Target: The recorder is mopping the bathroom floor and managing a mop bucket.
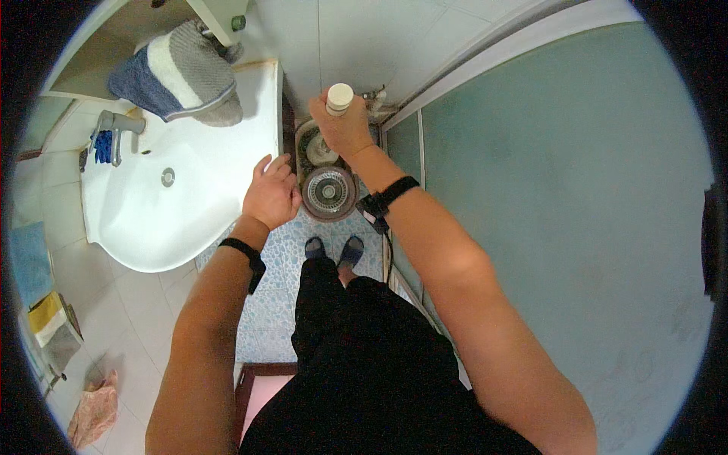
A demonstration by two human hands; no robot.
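Note:
My right hand (346,128) is closed around an upright object with a round cream-white top (340,96); the rest of it is mostly hidden by the fingers. Below that hand stands a tub (301,136) with a whitish round item (319,151) in it. Nearer to me is a round brownish vessel (329,218) with a slotted metal disc (329,192) inside. My left hand (272,192) is beside the right edge of the white washbasin (199,187), fingers loosely curled and apart, with nothing seen in it.
A striped towel (182,74) hangs over the basin's back corner. Left of it is a metal faucet (119,122) with a blue item (103,147) on it. A frosted glass panel (540,199) rises at my right. A pipe fitting (375,96) juts from the tiled wall.

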